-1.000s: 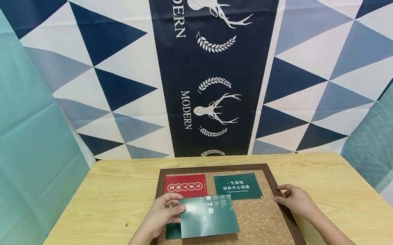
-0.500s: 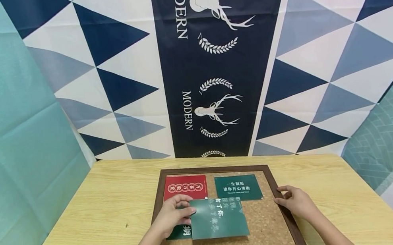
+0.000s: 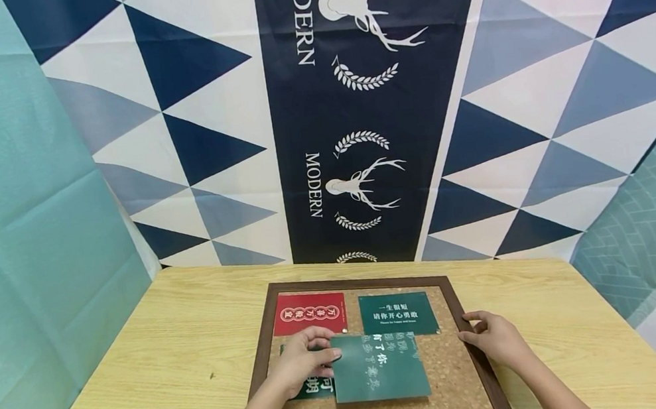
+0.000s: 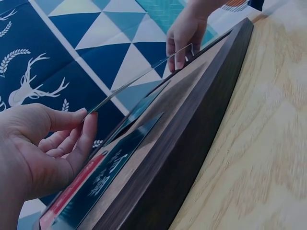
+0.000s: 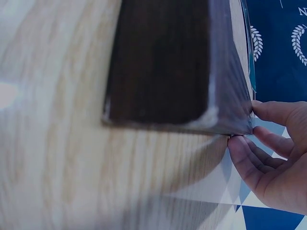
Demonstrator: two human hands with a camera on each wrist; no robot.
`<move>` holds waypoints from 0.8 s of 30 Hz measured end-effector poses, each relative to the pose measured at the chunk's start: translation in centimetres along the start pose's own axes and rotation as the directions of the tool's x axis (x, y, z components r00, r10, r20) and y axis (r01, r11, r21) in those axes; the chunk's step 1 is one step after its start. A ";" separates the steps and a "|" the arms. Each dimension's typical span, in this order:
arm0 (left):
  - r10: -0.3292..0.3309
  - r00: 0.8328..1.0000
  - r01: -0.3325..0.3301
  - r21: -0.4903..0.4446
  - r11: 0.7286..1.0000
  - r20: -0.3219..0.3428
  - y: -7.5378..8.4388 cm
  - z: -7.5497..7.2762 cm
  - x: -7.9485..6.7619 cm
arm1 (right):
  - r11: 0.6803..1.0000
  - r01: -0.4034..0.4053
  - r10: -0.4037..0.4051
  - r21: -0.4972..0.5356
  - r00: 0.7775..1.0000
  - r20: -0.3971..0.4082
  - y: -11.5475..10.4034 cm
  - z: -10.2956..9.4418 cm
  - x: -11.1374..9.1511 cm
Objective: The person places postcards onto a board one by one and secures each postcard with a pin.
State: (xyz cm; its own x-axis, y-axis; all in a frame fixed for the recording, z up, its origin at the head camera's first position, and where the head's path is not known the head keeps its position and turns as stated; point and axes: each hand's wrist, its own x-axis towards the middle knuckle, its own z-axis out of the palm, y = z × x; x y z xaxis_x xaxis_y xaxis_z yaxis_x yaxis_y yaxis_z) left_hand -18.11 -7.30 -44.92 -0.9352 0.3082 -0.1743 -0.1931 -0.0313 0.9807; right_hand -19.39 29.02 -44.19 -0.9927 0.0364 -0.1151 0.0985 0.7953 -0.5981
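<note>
A green card point(image 3: 380, 375) with white writing is pinched at its left edge between the thumb and fingers of my left hand point(image 3: 300, 366). In the left wrist view, this card point(image 4: 132, 82) is nearly edge-on and hangs clear above the cork board point(image 3: 457, 381). My right hand point(image 3: 496, 339) holds the board's dark brown frame on the right side, thumb on top and fingers against the outer edge. On the cork, a red card point(image 3: 307, 305) lies at upper left and a green card point(image 3: 398, 312) at upper right. Another green card point(image 3: 311, 389) at lower left is partly hidden by my left hand.
The board lies on a light wood table point(image 3: 160, 382), whose surface extends to both sides of it. Behind the table hangs a patterned cloth point(image 3: 342, 110) with triangles and deer heads. A turquoise cloth point(image 3: 36, 228) hangs at the left.
My left hand has moved right with its green card, uncovering more of the lower-left card's writing. My right hand stays on the frame.
</note>
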 end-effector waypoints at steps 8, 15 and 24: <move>-0.009 1.000 0.008 0.011 1.000 0.017 0.0 1.1 0.4 | 1.000 -0.006 0.006 -0.003 1.000 0.005 -0.2 -0.1 0.0; -0.025 1.000 0.025 0.014 1.000 0.016 -0.2 1.9 0.8 | 1.000 -0.011 0.011 -0.004 1.000 0.009 -0.2 0.0 0.1; -0.037 0.999 0.037 -0.005 0.999 0.038 -0.5 3.1 1.4 | 1.000 -0.012 0.012 -0.005 1.000 0.012 -0.1 0.0 0.2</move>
State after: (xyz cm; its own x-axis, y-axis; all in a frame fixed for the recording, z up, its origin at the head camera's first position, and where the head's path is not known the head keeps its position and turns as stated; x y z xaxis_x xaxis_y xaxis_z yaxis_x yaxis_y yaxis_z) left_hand -18.47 -3.94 -45.36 -0.9154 0.3452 -0.2071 -0.2294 -0.0247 0.9730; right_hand -19.60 28.96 -44.20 -0.9905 0.0390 -0.1317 0.1102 0.7979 -0.5926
